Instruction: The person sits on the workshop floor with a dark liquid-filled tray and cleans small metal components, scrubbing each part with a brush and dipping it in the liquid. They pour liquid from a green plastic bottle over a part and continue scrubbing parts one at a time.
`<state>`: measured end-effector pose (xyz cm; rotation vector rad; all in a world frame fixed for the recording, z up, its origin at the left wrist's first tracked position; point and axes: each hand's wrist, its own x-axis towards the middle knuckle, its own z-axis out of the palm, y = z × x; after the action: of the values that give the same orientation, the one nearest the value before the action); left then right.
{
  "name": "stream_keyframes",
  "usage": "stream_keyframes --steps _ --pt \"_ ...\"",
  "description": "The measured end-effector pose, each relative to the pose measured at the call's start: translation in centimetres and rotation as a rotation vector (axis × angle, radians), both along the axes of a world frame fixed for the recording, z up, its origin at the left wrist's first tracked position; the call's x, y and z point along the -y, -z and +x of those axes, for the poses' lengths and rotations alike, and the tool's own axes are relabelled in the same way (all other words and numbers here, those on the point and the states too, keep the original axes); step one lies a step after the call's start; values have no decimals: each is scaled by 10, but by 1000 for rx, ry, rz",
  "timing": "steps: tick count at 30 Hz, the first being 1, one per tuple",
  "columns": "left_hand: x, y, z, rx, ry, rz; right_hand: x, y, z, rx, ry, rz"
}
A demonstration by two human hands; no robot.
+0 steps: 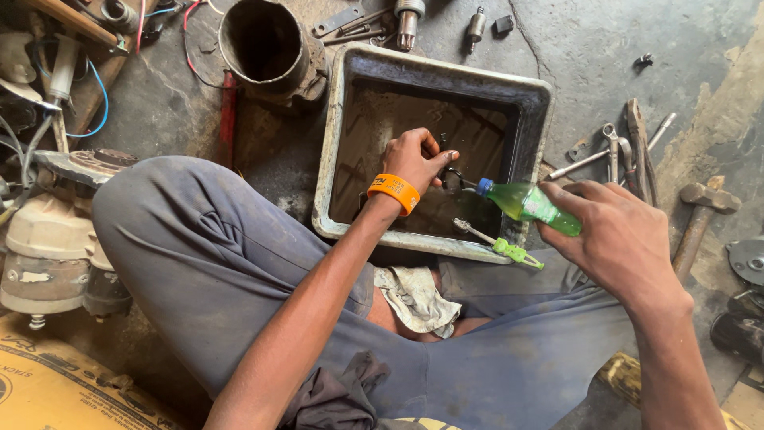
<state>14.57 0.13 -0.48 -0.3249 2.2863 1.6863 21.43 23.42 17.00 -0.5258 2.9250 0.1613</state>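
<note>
My left hand (414, 159), with an orange wristband on the wrist, is closed around a small dark metal part (450, 173) held over a dirty rectangular wash tray (334, 135). My right hand (617, 235) grips a green plastic bottle (529, 205) with a blue cap, tilted so the cap points at the part. A toothbrush with a green handle (501, 245) lies on the tray's near rim, just below the bottle.
A metal cylinder housing (263, 40) stands behind the tray. Wrenches (613, 151) and a hammer (700, 215) lie on the concrete floor at right. Motor parts and wires (48, 231) crowd the left. A rag (414, 299) rests on my lap.
</note>
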Motion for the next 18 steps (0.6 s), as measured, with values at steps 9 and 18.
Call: stream_keyframes --steps 9,18 --pt "-1 0 1 -11 25 -67 3 -2 2 -10 19 45" --pt "-1 6 1 -30 13 -93 6 -4 5 4 28 73"
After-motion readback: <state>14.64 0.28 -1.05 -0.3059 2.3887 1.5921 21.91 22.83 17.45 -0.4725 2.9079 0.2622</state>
